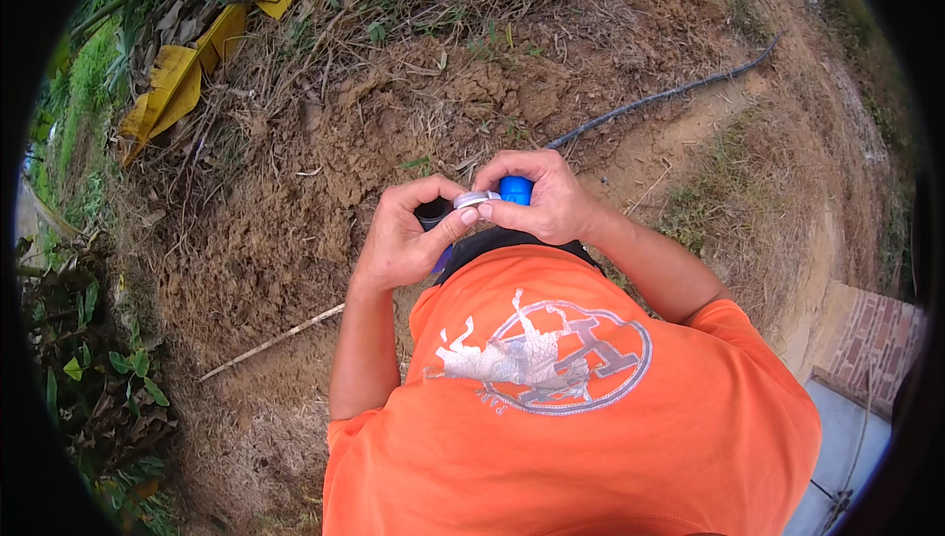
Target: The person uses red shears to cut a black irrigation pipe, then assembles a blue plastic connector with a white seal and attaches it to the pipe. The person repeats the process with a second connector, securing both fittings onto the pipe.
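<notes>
Bright orange T-shirt [640, 467], short-sleeved, above a dark garment [497, 239] at the waist.
Its silvery-white print [541, 359], cracked and flaking, shows a pale ragged figure [512, 357] across a grey oval ring [647, 344].

Orange T-shirt [630, 467] is bearing a flaking, silver-white and grey oval print [522, 354]. Ring [476, 198] is showing silver; rounded piece [515, 189] at its right, blue. Far-left banana leaf [172, 83] is displaying yellow; near-right brickwork [881, 339] is displaying reddish-brown coursing.

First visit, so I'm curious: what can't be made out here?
In the head view:
Silvery, metallic-looking round piece: edges partly covered by fingertips.
Dark round object: partly hidden by left hand.
Bright-blue rounded object: partly covered by right hand.
Red-brown brick paving: cut off by picture's edge.
</notes>
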### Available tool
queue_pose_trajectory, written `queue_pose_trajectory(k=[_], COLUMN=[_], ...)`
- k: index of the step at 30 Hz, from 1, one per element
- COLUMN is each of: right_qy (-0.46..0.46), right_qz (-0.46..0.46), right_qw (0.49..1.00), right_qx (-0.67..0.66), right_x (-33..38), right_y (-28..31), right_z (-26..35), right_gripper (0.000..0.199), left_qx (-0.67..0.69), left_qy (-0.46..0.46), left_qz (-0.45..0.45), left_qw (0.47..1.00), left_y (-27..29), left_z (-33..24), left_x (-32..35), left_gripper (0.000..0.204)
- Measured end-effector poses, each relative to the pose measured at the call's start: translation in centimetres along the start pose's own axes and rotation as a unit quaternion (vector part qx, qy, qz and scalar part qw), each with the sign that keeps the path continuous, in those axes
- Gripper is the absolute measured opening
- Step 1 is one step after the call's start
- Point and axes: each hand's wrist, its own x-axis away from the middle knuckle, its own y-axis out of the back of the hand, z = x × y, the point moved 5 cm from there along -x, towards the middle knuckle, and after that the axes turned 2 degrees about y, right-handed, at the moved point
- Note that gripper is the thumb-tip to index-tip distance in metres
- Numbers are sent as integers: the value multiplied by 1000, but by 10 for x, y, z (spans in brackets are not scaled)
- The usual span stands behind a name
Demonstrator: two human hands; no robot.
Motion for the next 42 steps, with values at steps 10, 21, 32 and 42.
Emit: queue_pose_trajectory(k=[10,21,32,42], right_qy=[-7,41,39,-29], right_qz=[-80,-118,-122,-72], right_qw=[997,992,991,997], right_qx=[-20,23,44,2], right_x=[1,0,-2,1], right_y=[1,5,7,6], right_z=[0,6,3,-3], right_gripper=[14,13,15,15], left_qx=[-42,-103,-119,-161], left_qy=[-21,-81,-100,-107], left_qz=[-83,-181,-215,-170], left_qw=[995,975,964,966], left_y=[-4,-16,-18,-10], left_z=[1,-12,-10,-10], left_x=[-2,-3,-6,-14], left_gripper=[11,10,8,16])
